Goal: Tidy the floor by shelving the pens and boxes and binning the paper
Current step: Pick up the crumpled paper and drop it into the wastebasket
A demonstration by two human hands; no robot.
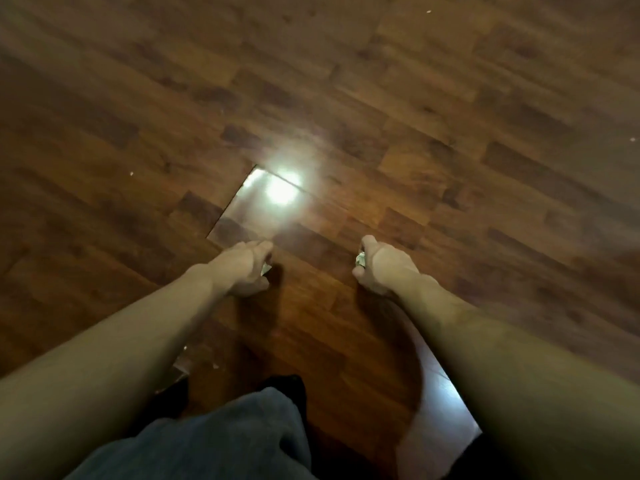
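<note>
Both my arms reach forward over a dark wooden floor [346, 81]. My left hand [244, 268] curls its fingers round a small piece of crumpled white paper [266, 269], of which only a corner shows under the palm. My right hand [379, 265] grips another crumpled paper ball [360, 259], pale green-white, peeking out between thumb and fingers. Both hands hover low over the boards, roughly a hand's width apart. No pens, boxes, shelf or bin are in view.
A bright lamp reflection [280, 188] glares on the glossy boards just beyond my hands. Tiny white specks [131, 173] lie scattered on the floor. My trouser leg [225, 441] and dark foot [287, 386] fill the bottom centre.
</note>
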